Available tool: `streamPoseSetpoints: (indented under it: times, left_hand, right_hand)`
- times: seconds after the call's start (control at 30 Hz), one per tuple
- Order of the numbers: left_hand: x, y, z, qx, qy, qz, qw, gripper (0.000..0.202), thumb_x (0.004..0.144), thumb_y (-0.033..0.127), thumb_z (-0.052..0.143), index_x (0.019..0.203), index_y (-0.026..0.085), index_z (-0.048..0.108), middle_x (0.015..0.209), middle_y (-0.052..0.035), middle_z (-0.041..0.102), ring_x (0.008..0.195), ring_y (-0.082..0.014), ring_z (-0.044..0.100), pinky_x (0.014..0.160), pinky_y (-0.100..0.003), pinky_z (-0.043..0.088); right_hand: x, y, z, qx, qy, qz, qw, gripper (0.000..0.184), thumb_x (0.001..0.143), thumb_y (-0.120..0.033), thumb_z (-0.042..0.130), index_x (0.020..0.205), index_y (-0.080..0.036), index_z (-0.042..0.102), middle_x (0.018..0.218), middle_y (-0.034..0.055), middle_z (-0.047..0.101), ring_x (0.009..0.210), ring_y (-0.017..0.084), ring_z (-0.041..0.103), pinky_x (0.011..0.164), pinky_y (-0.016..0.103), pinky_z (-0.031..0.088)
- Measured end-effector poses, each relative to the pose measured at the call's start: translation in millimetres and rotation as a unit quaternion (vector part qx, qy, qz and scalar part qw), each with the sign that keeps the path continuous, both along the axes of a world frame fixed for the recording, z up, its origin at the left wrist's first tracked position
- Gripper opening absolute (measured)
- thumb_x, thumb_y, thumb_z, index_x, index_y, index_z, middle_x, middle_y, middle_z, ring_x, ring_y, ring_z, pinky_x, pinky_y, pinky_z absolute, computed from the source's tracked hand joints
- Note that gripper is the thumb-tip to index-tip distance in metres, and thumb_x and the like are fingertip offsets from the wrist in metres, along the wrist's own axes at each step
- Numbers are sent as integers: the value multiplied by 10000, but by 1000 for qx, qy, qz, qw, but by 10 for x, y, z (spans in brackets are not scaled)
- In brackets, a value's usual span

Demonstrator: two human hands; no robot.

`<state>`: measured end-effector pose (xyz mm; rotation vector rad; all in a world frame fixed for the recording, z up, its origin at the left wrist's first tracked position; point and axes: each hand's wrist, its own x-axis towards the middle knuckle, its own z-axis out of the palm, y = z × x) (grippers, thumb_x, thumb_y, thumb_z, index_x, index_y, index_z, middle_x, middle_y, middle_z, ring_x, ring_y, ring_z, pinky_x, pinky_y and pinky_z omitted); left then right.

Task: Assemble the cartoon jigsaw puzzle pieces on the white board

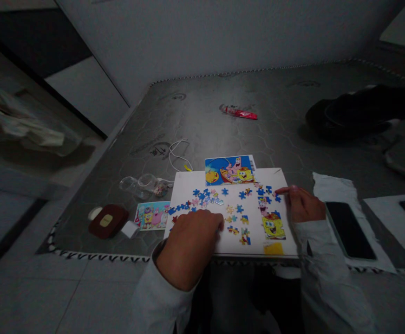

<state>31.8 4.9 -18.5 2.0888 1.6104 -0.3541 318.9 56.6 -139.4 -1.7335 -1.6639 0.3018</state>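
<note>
A white board (202, 183) lies on a grey mattress with loose blue jigsaw pieces (205, 197) scattered over it. A joined section with a yellow cartoon figure (272, 225) sits at the board's right side. My left hand (190, 243) rests knuckles-up on the board's near left part, its fingers curled over pieces; what they hold is hidden. My right hand (302, 204) lies at the board's right edge, forefinger stretched out and touching a blue piece (277, 197). A picture card (229, 170) lies at the board's far edge.
A second cartoon card (153, 215), a dark red case (107, 221), a clear plastic bag (143, 184) and a white cable (178, 155) lie left of the board. A black phone (349, 229) sits on white paper at right. A red tube (240, 112) and dark clothing (359, 111) lie farther back.
</note>
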Motion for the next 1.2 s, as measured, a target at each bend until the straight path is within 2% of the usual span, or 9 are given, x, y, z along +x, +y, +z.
streamPoseSetpoints:
  times: [0.13,0.23,0.4,0.63,0.8,0.93,1.2]
  left_hand:
    - [5,8,15,-6,-3,7,1000,192,893,220,628,1073,260,683,1052,-46,743,1001,-275,689,815,-393,483]
    - [13,-5,20,2,-12,-2,1000,215,910,216,602,1112,271,653,1051,-38,740,996,-268,684,808,-387,472]
    - [19,-2,-1,2,-6,-8,1000,147,917,214,589,1035,268,659,997,-29,739,945,-262,686,756,-369,454]
    - [15,1,-3,-8,-10,15,1000,219,842,354,745,1025,256,676,962,-43,739,916,-298,691,743,-396,473]
    - [33,-10,14,-2,1,17,1000,232,823,445,760,923,239,722,902,-54,746,867,-307,699,726,-410,498]
    - [44,3,15,-10,-2,16,1000,236,826,449,759,895,224,744,887,-60,750,855,-303,701,738,-417,514]
    - [60,17,63,-30,6,10,999,239,829,424,764,951,220,746,949,-67,752,928,-317,700,790,-439,520]
  right_hand:
    - [-11,0,-13,1,5,-6,1000,660,1027,-628,295,909,-224,803,719,63,670,549,189,541,565,332,355]
    - [-33,-7,0,8,8,-7,1000,657,1031,-623,295,897,-228,801,715,60,667,554,187,540,567,330,357]
    - [-40,-10,13,9,9,-5,1000,672,1031,-631,281,905,-225,801,727,66,662,572,189,550,570,332,355]
    - [-18,-9,8,1,6,0,1000,653,1037,-606,289,908,-218,799,689,58,648,525,177,511,561,334,342]
    - [-14,1,-11,3,4,-7,1000,642,1039,-594,296,908,-217,798,690,56,653,525,177,510,575,338,341]
    - [-14,0,-24,4,7,-4,1000,646,1036,-606,302,905,-213,798,710,58,666,545,179,536,579,331,351]
    - [-11,6,-24,17,5,6,1000,642,1042,-587,297,905,-210,799,725,58,673,542,168,534,568,320,347]
